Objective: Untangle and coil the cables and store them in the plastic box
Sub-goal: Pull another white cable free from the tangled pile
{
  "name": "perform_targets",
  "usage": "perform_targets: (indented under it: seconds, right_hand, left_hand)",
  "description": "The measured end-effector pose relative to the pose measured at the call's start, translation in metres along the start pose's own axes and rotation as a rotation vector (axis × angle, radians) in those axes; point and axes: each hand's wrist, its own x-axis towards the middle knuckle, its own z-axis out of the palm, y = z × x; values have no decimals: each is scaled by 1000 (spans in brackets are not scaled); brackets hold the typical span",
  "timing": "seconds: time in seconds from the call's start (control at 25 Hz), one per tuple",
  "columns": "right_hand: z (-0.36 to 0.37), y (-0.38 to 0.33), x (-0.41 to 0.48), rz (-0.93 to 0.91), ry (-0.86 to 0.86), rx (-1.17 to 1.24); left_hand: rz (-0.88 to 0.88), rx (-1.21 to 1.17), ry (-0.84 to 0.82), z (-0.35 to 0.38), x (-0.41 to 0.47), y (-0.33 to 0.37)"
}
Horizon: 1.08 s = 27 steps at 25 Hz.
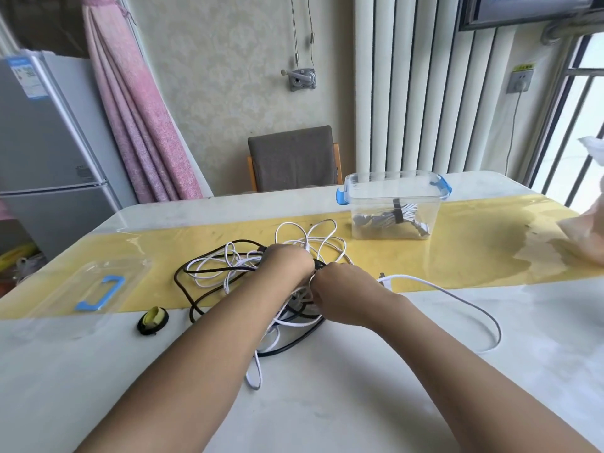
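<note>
A pale table fills the view, with a wide yellow strip running across it from left to right. In the middle, partly on the strip, lies a loose tangle of cables, white and black strands looped over one another. One white cable sweeps out of it to the right in a long open curve.

A clear plastic box with blue clips stands open at the far side of the strip, well apart from the tangle. Its clear lid with a blue handle lies flat near the table's left edge.

Two bare forearms reach in from below. The left hand sits on top of the tangle, its fingers curled down and closed around strands. The right hand is just beside it, thumb and fingers pinching strands at the same spot.

Inside the box lies a coiled bundle, white and grey, bound by a dark strap. A small black and yellow roll rests near the lid.
</note>
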Motion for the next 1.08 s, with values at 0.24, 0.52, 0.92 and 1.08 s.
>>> perform_targets:
  seconds: [0.24, 0.52, 0.92, 1.08]
  right_hand:
    - [-3, 9, 6, 166, 224, 200]
    - [4, 21, 13, 250, 720, 428]
    - [-27, 97, -10, 503, 621, 511]
    - [-25, 89, -11, 349, -116, 449]
  left_hand:
    - [-162, -873, 417, 27, 29, -47]
    - [225, -2993, 540, 26, 35, -92]
    - [-294, -2430, 546, 79, 36, -111]
    - [-295, -1705, 384, 82, 18, -103]
